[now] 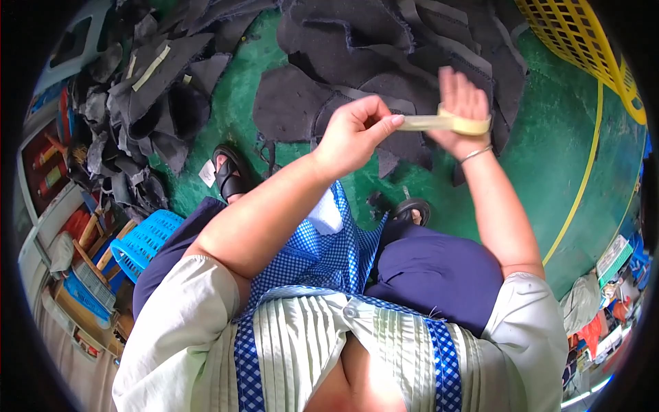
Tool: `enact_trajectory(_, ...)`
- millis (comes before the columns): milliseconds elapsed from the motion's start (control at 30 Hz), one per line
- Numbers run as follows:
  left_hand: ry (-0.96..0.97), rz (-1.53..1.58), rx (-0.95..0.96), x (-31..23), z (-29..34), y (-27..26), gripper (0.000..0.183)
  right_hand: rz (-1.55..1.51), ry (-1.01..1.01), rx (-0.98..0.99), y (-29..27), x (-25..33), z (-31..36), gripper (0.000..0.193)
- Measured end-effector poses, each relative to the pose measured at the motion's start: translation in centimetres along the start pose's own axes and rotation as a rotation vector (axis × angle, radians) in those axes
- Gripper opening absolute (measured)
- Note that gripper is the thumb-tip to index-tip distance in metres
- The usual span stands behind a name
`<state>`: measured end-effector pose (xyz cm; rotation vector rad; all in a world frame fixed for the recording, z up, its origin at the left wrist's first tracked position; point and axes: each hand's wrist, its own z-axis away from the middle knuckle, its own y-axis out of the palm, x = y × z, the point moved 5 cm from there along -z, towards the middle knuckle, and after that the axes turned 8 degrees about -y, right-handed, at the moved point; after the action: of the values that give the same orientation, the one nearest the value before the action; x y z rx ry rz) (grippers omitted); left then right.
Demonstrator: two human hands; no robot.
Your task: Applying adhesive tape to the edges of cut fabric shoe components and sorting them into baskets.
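A thin, flat, pale yellow strip [417, 123] is stretched between two hands, a little above and right of the middle of the frame. The left hand [355, 132] has a pinching grip on one end, with thumb and finger pressed together. The other part wraps around the right hand [467, 104], which looks a bit blurry. Its grip is loose, with the fingers up and spread out. A thin bracelet [476, 152] is on that wrist.

Behind the hands, big dark grey cloth pieces [292, 96] lie on the shiny green floor [556, 165]. Another heap of dark cloth [171, 103] is at the upper left. A yellow plastic basket with holes [583, 44] is at the upper right. A bright blue plastic basket [147, 240] sits at the lower left, beside the person's leg.
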<state>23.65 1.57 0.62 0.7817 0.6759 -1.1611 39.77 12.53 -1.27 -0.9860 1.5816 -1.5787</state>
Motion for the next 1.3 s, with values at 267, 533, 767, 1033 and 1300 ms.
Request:
enact_trajectory(267, 0.189, -0.697, -0.373, 1.0, -0.4, -7.3, 0.023, -1.937, 0.767, -0.269, 2.0, 1.5, -0.4, 0.057)
enact_trajectory(533, -0.110, -1.081, -0.366, 8.6, -5.8, -8.7, 0.037, -0.502, 0.268, 0.096, 7.9, 4.3, 0.4, 0.026)
enact_trajectory(767, 0.089, -1.392, -0.343, 7.0, -5.7, -6.9, 0.024, -0.418, 0.275, 0.161, 9.8, 4.5, 0.2, 0.027)
enact_trajectory(1033, 0.213, -1.626, 0.301, 11.3, -1.7, -1.1, 0.073, -0.705, -0.113, 0.672, 12.1, 1.2, 0.0, 0.029)
enact_trajectory(1300, 0.094, -0.846, -0.012, 4.1, -1.8, -1.0, 0.026, -1.154, 0.160, 0.035, 2.3, 0.9, 2.1, 0.090)
